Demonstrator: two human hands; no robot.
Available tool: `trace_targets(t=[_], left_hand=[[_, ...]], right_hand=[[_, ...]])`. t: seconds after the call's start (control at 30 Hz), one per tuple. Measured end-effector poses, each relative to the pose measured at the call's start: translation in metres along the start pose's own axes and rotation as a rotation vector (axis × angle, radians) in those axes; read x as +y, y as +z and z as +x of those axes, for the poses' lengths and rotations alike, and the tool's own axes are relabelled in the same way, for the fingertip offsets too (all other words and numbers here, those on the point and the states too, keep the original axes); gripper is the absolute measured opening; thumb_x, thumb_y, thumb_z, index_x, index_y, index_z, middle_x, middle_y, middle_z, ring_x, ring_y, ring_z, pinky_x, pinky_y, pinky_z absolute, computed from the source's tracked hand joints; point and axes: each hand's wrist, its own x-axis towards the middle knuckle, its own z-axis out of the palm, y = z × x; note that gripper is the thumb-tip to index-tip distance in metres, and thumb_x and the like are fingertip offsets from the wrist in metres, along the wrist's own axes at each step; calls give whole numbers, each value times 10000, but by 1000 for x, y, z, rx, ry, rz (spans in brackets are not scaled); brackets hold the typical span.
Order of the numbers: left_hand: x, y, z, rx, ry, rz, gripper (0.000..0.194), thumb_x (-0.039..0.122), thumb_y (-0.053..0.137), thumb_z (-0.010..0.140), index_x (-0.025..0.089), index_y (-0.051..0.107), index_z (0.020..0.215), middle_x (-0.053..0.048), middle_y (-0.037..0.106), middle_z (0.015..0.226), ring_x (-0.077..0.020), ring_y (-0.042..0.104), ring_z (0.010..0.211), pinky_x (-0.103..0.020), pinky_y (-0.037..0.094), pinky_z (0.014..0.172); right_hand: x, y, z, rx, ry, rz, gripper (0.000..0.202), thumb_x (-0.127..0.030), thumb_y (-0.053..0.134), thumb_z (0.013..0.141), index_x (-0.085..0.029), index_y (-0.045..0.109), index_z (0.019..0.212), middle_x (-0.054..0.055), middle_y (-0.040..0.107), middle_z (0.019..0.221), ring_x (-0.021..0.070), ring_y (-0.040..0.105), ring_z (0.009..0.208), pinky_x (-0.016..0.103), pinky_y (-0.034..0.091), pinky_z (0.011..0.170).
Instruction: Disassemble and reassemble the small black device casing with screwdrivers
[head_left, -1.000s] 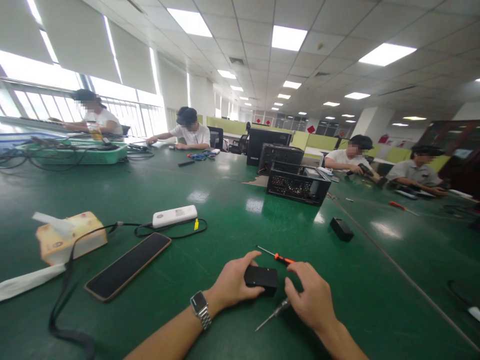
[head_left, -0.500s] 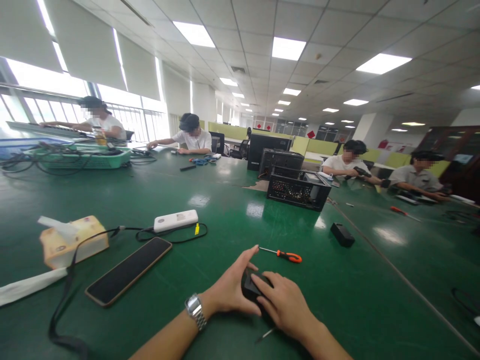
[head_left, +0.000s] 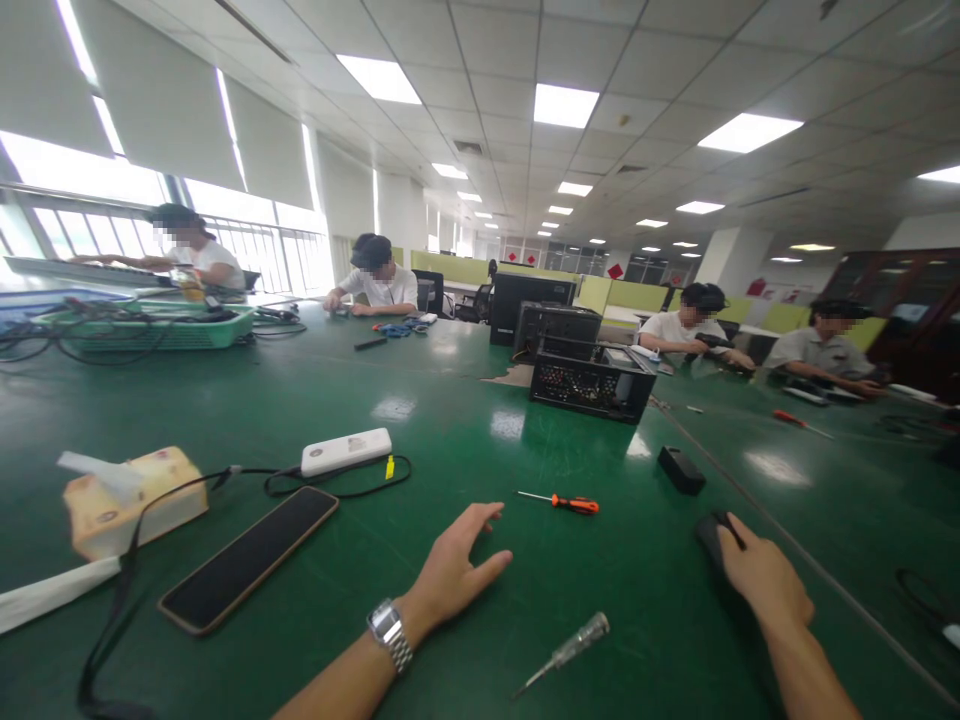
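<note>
Glossy green tabletop [head_left: 450, 460]: black oblong case [head_left: 709, 542] got shifted right, clasped by right hand [head_left: 763, 572]; left hand [head_left: 451, 568] left spread; label [head_left: 367, 441] on white plastic bar [head_left: 334, 457] can't be read.

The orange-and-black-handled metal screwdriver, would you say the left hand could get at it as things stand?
Probably yes: the left hand appears to hold nothing, is close by, and nothing visible stands between it and the screwdriver.

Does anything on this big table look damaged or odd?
Yes: beside the front computer case, a ragged, pale brown patch interrupts the green tabletop. It might be torn covering, though I can't be certain. That case also looks opened up, its insides partly showing.
</note>
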Motion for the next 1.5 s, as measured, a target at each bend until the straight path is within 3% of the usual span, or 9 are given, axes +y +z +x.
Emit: trace_targets(t=[0.13,0.33,0.57,0.8,0.93,1.1,1.3,1.5], left_hand=[[0,0,0,9,-13,7,483,277,639,846,240,483,1302,-68,595,1175,-216,590,984,-366,497,897],[2,-1,0,9,-7,25,461,268,643,840,234,510,1281,-71,610,1170,-218,599,981,-367,506,893],[2,-1,2,0,2,42,407,257,637,843,227,540,1238,-64,626,1129,-215,607,958,-355,512,878],[-1,2,2,0,31,55,335,245,614,859,223,559,1188,-54,639,1074,-205,606,932,-340,500,862],[2,2,3,19,34,53,282,246,608,859,209,582,1138,-51,655,1029,-201,615,903,-329,506,837],[6,1,2,28,52,46,236,252,593,863,210,608,1095,-52,665,1008,-199,623,893,-324,514,823],[9,0,1,27,100,55,128,229,572,870,192,637,974,-63,661,966,-207,613,902,-331,506,827],[9,2,-2,32,157,45,125,187,578,853,189,645,959,-62,662,940,-205,608,897,-318,493,820]], right_hand=[[3,6,9,-41,-75,-7,619,-565,223,907,-278,505,1376,157,589,1266,367,610,1081,502,499,853],[1,15,19,-49,-154,-10,600,-501,204,927,-242,452,1408,102,482,1421,348,515,1220,500,442,960],[17,9,24,-118,-222,-21,565,-501,268,924,-288,440,1418,93,551,1362,319,564,1177,459,459,947],[13,0,19,-120,-145,-109,583,-549,290,897,-288,493,1378,149,638,1214,355,630,1049,483,499,823],[9,9,11,-116,-206,-112,580,-476,179,939,-246,370,1435,143,573,1284,304,641,1026,447,495,838],[4,19,6,-83,-196,-151,575,-447,144,944,-211,298,1445,193,547,1237,337,639,997,514,477,804],[-11,22,11,-50,-205,-212,442,-388,350,871,-127,479,1203,234,552,1166,420,589,1050,586,427,812],[-8,14,37,-156,-312,-210,390,-372,565,728,-173,554,1063,183,636,1086,373,662,910,514,476,772]])
